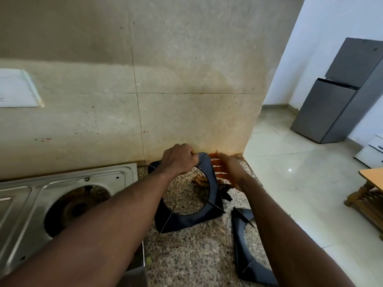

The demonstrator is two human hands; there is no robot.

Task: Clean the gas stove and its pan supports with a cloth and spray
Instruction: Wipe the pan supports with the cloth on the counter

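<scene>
- Your left hand [179, 160] grips the tilted pan support [182, 221], fingers curled; a slip would drop it on the counter [186, 255].
- Your right hand [230, 170] presses the orange cloth [216, 167] with spread fingers; the prongs may snag it.

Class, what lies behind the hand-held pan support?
Through the ring of the pan support, speckled countertop; beyond its rim, an orange cloth under the right hand. Its frame hides the rest.

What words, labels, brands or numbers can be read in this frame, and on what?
No readable text anywhere.
The stove: no brand or marking shows.
The held pan support and second pan support: plain dark.
The fridge: no logo visible.
The white wall panel: faint marks at its left edge, too blurred to read.
</scene>
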